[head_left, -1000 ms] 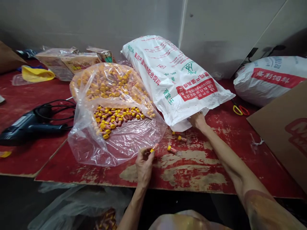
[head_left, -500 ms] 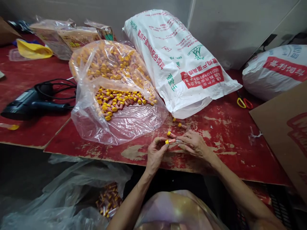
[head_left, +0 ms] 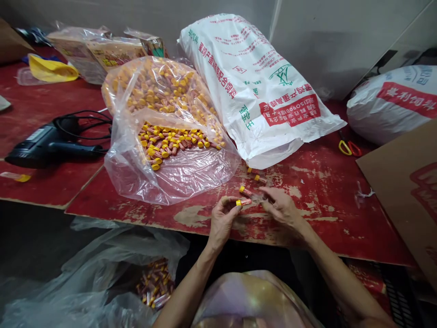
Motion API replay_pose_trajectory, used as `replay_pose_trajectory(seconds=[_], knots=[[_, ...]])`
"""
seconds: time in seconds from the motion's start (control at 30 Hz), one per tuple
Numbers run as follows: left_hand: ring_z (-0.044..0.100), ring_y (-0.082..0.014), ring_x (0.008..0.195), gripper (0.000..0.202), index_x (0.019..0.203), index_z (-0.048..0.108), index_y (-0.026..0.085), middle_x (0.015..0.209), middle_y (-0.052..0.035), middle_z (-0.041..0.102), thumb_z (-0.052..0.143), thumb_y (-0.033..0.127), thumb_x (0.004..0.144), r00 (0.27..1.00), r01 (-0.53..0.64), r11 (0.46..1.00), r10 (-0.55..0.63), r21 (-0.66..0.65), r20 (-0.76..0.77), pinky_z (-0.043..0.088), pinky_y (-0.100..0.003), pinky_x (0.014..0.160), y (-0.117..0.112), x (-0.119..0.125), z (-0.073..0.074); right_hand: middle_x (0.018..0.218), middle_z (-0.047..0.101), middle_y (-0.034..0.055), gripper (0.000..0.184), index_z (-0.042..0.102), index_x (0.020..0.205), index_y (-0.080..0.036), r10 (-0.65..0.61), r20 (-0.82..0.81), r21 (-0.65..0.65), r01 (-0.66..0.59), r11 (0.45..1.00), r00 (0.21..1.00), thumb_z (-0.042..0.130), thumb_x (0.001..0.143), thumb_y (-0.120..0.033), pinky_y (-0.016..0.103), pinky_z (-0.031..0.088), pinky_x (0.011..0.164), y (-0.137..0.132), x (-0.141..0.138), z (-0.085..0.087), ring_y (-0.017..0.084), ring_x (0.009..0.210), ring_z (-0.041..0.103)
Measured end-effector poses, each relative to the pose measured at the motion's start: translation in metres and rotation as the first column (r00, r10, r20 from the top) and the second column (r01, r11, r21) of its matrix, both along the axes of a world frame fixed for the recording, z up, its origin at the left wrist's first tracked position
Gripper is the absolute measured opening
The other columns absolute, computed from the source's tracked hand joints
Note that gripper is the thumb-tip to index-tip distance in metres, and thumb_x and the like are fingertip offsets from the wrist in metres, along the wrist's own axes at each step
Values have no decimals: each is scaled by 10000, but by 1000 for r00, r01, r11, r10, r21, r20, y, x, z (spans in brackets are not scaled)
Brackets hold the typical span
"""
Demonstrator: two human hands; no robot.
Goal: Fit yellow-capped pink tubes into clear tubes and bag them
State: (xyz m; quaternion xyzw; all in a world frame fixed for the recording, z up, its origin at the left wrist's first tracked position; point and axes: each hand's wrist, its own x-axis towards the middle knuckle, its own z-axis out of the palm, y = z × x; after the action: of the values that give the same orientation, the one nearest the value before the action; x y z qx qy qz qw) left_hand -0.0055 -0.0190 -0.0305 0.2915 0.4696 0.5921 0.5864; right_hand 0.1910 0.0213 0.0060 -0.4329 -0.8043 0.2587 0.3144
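Yellow-capped tube (head_left: 243, 202) lies horizontal, cap toward left hand (head_left: 221, 222).

Worn red table (head_left: 324, 214) with clear bag of capped tubes (head_left: 170, 175), white sack (head_left: 252, 82), scissors (head_left: 348, 148), black heat gun (head_left: 51, 143).

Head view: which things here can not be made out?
Head view only:
Small red tube with yellow cap, held by the left hand: whether the right hand grips its end is too small to tell.
Large white woven sack: its cloth hides the contents.
Clear plastic bag below the table: cut by the bottom edge.
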Motion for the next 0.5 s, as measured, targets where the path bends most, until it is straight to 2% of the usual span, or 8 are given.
replay_pose_trajectory(seconds=[0.03,0.07,0.13,0.17,0.23,0.33,0.5], knots=[[618,-123,788,253,874,636,174,868,-5,657,756,261,668,1000,-10,1000,10,-7,16,483,-225,711,0,1,0,959,640,55,294,538,1143,-220,-104,-160,-91,90,992,982,541,861,-305,324,496,755,-2,0,-2,172,838,601],[616,-119,768,261,869,633,173,862,-4,655,761,262,660,999,-15,1000,16,-14,33,484,-225,702,-1,2,1,935,642,40,272,526,1090,-224,-207,-308,-194,152,969,929,577,837,-313,310,504,729,-4,-1,-4,160,805,609],[608,-114,739,281,871,628,168,862,-7,653,768,265,647,997,-11,1000,12,-24,74,489,-228,678,-3,5,1,914,648,20,271,497,1005,-231,-344,-519,-353,171,920,783,641,792,-316,292,509,722,-9,-6,-10,145,792,619],[604,-114,731,291,868,626,165,858,-7,652,773,264,637,995,-13,1000,15,-28,96,490,-226,663,-3,7,1,915,653,17,272,491,970,-230,-374,-579,-390,158,907,725,662,775,-311,291,508,738,-12,-9,-13,142,805,622],[595,-109,715,300,852,623,163,837,-1,645,784,256,617,991,-29,999,34,-36,133,488,-220,641,-5,12,1,917,664,17,275,489,930,-227,-395,-626,-427,128,895,672,687,754,-302,293,502,775,-17,-16,-18,142,839,626],[589,-97,692,280,832,627,165,815,10,646,785,249,616,986,-41,998,47,-39,160,485,-217,652,-7,17,-1,932,671,25,287,485,908,-226,-384,-612,-466,77,881,691,699,733,-303,298,502,778,-24,-26,-20,149,857,631],[619,-118,757,200,824,676,159,831,-14,682,753,251,664,988,-57,998,59,-20,145,485,-241,753,-11,18,-1,975,641,25,254,475,896,-225,-297,-542,-453,24,891,786,670,744,-287,273,501,730,-30,-29,-18,143,855,620]])
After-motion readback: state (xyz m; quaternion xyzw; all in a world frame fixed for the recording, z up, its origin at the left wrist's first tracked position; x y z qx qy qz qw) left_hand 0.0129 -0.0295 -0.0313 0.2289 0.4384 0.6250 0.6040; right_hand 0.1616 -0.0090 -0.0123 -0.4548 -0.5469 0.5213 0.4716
